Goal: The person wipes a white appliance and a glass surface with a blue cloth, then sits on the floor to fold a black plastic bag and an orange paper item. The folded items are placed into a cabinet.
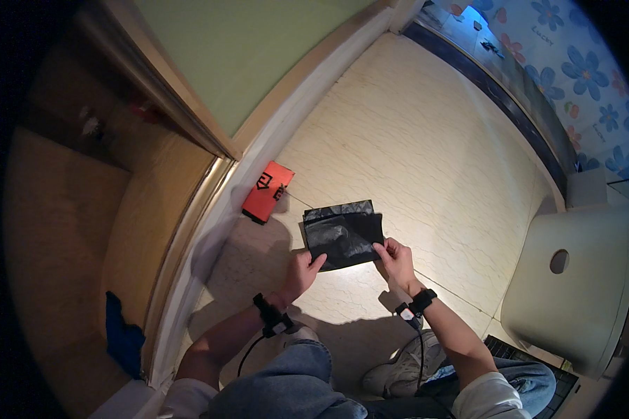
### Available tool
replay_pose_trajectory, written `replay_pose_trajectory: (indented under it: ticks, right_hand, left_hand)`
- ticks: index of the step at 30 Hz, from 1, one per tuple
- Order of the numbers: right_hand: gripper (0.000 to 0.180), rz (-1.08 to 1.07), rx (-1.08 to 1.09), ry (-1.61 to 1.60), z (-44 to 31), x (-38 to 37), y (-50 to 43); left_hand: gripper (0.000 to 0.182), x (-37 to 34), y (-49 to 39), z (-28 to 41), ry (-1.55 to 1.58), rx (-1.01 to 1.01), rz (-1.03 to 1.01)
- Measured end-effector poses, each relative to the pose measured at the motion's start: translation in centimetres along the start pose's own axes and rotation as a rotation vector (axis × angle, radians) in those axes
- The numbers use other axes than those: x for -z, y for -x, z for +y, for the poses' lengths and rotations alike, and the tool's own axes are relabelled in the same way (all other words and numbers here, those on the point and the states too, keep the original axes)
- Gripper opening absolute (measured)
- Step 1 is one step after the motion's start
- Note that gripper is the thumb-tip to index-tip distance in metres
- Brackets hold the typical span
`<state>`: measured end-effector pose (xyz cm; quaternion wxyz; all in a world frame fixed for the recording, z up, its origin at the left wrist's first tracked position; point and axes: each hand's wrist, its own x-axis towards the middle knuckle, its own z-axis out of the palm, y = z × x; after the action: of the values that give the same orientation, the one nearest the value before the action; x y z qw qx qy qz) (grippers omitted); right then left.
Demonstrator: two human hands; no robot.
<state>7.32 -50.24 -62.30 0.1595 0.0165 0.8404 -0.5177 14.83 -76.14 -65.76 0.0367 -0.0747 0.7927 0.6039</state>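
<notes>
A folded sheet of shiny black plastic (343,238), perhaps a bag, is stretched between my two hands above the tiled floor. Its layers do not line up, so a paler edge sticks out at the top. My left hand (301,275) pinches the lower left corner, thumb on top. At the right edge, my right hand (396,261) grips the plastic between thumb and fingers. The fingers under the sheet are partly hidden. Beyond my left hand, a flat orange-red package (269,192) with black markings lies on the floor by the raised sill.
On the left, a wooden compartment (152,209) behind a sliding-door frame holds a blue cloth (123,335). To the right stands a pale plastic stool or bin (576,283) with an oval hole. A black gridded object (548,366) lies beside my knee. Strapped wrist devices trail cables.
</notes>
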Motion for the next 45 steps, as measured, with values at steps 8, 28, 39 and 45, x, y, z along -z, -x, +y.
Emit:
replay_pose_trajectory:
  ticks: [8,28,39,45]
  right_hand:
    - [0.037,0.203,0.151,0.397,0.7,-1.5,-1.9]
    - [0.026,0.353,0.129,0.489,-0.7,-2.5,-2.0]
    - [0.078,-0.195,0.620,0.600,-3.3,-7.7,-1.9]
    - [0.080,-0.144,0.537,0.761,-2.0,-6.3,-4.3]
  left_hand:
    - [0.029,-0.3,-2.0,-1.1,-0.101,-0.084,0.207]
    - [0.089,-2.8,-5.0,3.4,-0.907,-0.402,-0.166]
    - [0.075,-3.3,-5.0,3.2,-1.064,-0.383,-0.168]
    - [0.092,-3.4,-5.1,2.9,-0.899,-0.339,-0.153]
